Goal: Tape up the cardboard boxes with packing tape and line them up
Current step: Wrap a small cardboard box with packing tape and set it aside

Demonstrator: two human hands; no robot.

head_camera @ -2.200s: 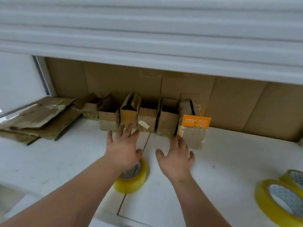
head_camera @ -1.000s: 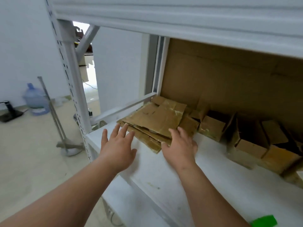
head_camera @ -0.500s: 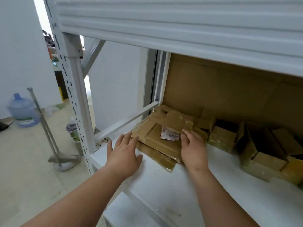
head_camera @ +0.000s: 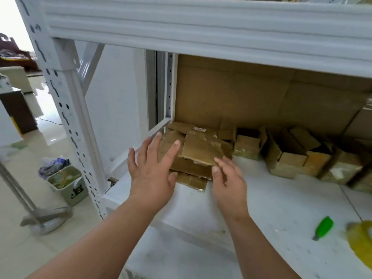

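A stack of flattened cardboard boxes (head_camera: 187, 170) lies at the left end of the white shelf (head_camera: 271, 200). My right hand (head_camera: 228, 180) pinches the near corner of the top flattened box (head_camera: 201, 148), thumb under the edge. My left hand (head_camera: 153, 166) hovers open over the stack's left side, fingers spread, holding nothing. To the right, several opened small boxes (head_camera: 291, 160) stand in a row along the back. A yellow tape roll (head_camera: 360, 240) shows blurred at the right edge.
A green cutter (head_camera: 324, 227) lies on the shelf near the tape. The upper shelf beam (head_camera: 201, 27) hangs low overhead. A perforated upright post (head_camera: 66, 109) bounds the left side. A cardboard sheet (head_camera: 251, 93) lines the back. A waste bin (head_camera: 66, 184) stands on the floor.
My view swung left from the box row to the flattened stack. Both hands moved there; the right hand shifted from resting on the stack to its near corner, and the left rose over it.
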